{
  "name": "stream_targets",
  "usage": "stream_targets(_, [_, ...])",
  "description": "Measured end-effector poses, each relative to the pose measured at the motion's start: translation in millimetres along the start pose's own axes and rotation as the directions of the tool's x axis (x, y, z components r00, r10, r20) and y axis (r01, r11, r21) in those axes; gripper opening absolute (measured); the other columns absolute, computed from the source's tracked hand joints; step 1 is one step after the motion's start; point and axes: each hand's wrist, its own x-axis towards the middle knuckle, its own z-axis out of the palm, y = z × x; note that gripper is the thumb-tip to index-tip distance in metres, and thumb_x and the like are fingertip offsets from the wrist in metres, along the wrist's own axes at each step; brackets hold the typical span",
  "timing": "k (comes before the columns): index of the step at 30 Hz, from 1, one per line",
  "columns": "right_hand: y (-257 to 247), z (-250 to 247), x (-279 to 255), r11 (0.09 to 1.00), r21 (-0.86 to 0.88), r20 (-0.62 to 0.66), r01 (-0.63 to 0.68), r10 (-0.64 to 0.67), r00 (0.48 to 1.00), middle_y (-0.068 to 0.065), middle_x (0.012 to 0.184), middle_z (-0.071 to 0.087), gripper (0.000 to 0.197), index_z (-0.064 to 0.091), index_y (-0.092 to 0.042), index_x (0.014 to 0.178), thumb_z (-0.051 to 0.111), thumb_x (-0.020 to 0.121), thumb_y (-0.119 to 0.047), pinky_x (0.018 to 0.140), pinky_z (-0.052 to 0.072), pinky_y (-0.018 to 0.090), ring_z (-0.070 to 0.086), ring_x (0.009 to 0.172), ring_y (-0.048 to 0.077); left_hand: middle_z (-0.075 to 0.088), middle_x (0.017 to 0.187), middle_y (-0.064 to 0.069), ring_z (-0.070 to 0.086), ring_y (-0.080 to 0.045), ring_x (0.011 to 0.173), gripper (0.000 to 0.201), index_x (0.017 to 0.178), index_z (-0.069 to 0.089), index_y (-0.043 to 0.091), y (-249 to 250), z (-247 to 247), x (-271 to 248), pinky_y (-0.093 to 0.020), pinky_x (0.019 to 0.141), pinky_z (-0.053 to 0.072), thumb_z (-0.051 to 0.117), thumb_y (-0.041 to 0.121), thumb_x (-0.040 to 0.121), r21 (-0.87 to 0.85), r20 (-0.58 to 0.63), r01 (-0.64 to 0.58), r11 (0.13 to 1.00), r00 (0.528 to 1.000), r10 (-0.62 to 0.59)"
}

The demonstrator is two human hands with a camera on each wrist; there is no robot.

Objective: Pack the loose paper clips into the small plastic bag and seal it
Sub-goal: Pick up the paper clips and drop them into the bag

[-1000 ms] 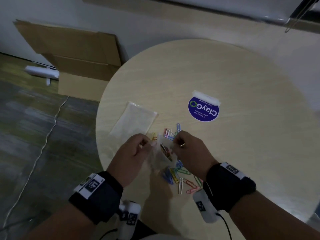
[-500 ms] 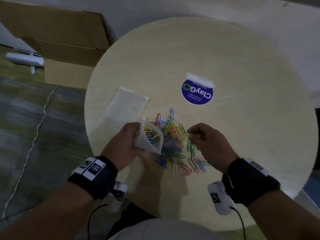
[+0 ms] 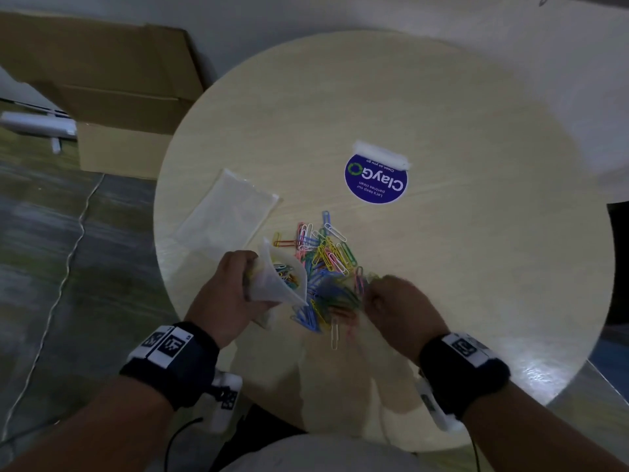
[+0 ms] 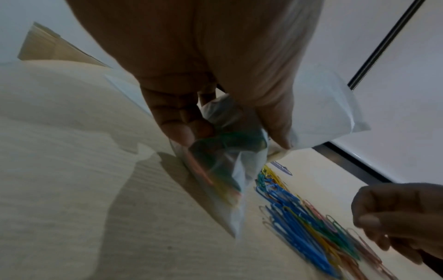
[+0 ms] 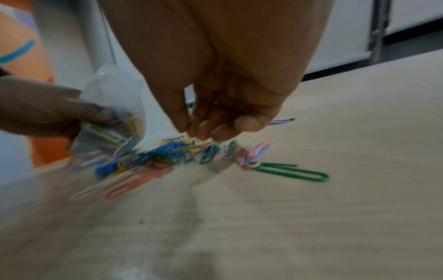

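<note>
The left hand (image 3: 227,294) gripped the small plastic bag (image 3: 279,284), mouth tilted up-right toward the paper clips (image 3: 326,264) mid-frame; the right hand (image 3: 398,308), fingers bunched, touched them on the round pale surface (image 3: 476,267).

Round table (image 3: 476,284) w/ paper clips (image 3: 326,257), spare plastic bags (image 3: 228,209), blue sticker (image 3: 376,180).

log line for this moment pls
left hand grips small plastic bag, mouth open, some clips inside | right hand reaching into loose paper clips on table | bag unsealed

Black wristbands (image 3: 173,364) with white coded tags; white wrist cameras (image 3: 226,400), thin black cables.
</note>
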Motion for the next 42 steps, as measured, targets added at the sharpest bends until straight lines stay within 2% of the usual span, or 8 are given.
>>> stream_targets(2, [16, -8, -11, 0.98, 0.106, -0.194, -0.168, 0.186, 0.963, 0.009, 0.09, 0.06, 0.018, 0.065, -0.015, 0.092, 0.064, 0.08, -0.027, 0.074, 0.048, 0.036, 0.059, 0.083, 0.032, 0.045, 0.116, 0.004, 0.056, -0.021, 0.1, 0.074, 0.118, 0.041, 0.025, -2, 0, 0, -0.04, 0.077, 0.051, 0.088, 0.037, 0.063, -0.008, -0.017, 0.024, 1.0, 1.0, -0.024])
stream_targets(5, [30, -4, -29, 0.882, 0.143, -0.089, -0.45, 0.464, 0.881, 0.012, 0.111, 0.049, 0.056, 0.056, -0.01, 0.115, 0.076, 0.069, -0.033, 0.087, 0.049, 0.043, 0.055, 0.098, 0.037, 0.047, 0.119, 0.002, 0.057, -0.022, 0.102, 0.075, 0.12, 0.041, 0.024, -4, 1, -2, -0.041, 0.079, 0.052, 0.089, 0.034, 0.063, -0.022, -0.028, 0.04, 0.999, 0.999, -0.04])
stream_targets(17, [18, 2, 12, 0.955, 0.172, -0.167, -0.243, 0.271, 0.948, 0.011, 0.093, 0.064, 0.024, 0.069, -0.015, 0.098, 0.069, 0.075, -0.009, 0.074, 0.044, 0.03, 0.062, 0.087, 0.032, 0.047, 0.12, 0.003, 0.059, -0.02, 0.102, 0.078, 0.119, 0.041, 0.026, -7, 1, -5, -0.043, 0.082, 0.053, 0.09, 0.033, 0.06, -0.051, -0.032, 0.044, 0.998, 0.998, -0.045])
stream_targets(21, [18, -1, 30, 0.899, 0.275, -0.204, -0.34, 0.4, 0.894, 0.016, 0.121, 0.05, 0.058, 0.054, -0.01, 0.129, 0.067, 0.079, -0.035, 0.093, 0.047, 0.043, 0.057, 0.104, 0.037, 0.048, 0.123, 0.004, 0.06, -0.019, 0.102, 0.077, 0.119, 0.04, 0.03, -9, 1, -6, -0.045, 0.082, 0.054, 0.09, 0.036, 0.06, -0.065, -0.022, 0.06, 0.996, 0.998, -0.062])
stream_targets(25, [-9, 10, 40, 0.964, -0.081, -0.081, -0.254, 0.248, 0.965, 0.007, 0.109, 0.048, 0.068, 0.051, -0.024, 0.118, 0.056, 0.068, -0.069, 0.089, 0.042, 0.041, 0.046, 0.099, 0.034, 0.047, 0.121, 0.004, 0.06, -0.019, 0.101, 0.078, 0.118, 0.04, 0.028, -9, -1, -6, -0.044, 0.081, 0.054, 0.09, 0.037, 0.059, -0.062, -0.01, 0.057, 0.996, 0.998, -0.057])
stream_targets(31, [-12, 23, 20, 0.992, -0.093, -0.071, -0.089, 0.082, 0.994, 0.009, 0.106, 0.052, 0.033, 0.059, -0.019, 0.118, 0.057, 0.085, -0.023, 0.086, 0.042, 0.039, 0.049, 0.092, 0.035, 0.047, 0.122, 0.003, 0.059, -0.018, 0.101, 0.077, 0.121, 0.041, 0.024, -8, -2, -6, -0.038, 0.081, 0.052, 0.089, 0.033, 0.062, -0.066, -0.001, 0.055, 0.996, 0.998, -0.055])
stream_targets(36, [-4, 20, 16, 0.98, -0.098, -0.101, -0.173, 0.163, 0.981, 0.008, 0.105, 0.05, 0.046, 0.055, -0.017, 0.118, 0.062, 0.08, -0.043, 0.084, 0.043, 0.039, 0.048, 0.094, 0.034, 0.045, 0.121, 0.003, 0.057, -0.016, 0.099, 0.077, 0.122, 0.042, 0.019, -7, -1, -6, -0.031, 0.079, 0.049, 0.089, 0.031, 0.062, -0.07, -0.017, 0.037, 0.997, 0.999, -0.039])
stream_targets(42, [-11, 17, 18, 0.989, -0.109, -0.073, -0.095, 0.087, 0.993, 0.011, 0.092, 0.055, 0.019, 0.066, -0.014, 0.1, 0.06, 0.085, -0.023, 0.074, 0.044, 0.037, 0.053, 0.088, 0.036, 0.045, 0.121, 0.003, 0.057, -0.018, 0.1, 0.075, 0.121, 0.044, 0.019, -1, -2, -6, -0.038, 0.08, 0.051, 0.089, 0.033, 0.062, -0.054, -0.019, 0.032, 0.998, 0.999, -0.033])
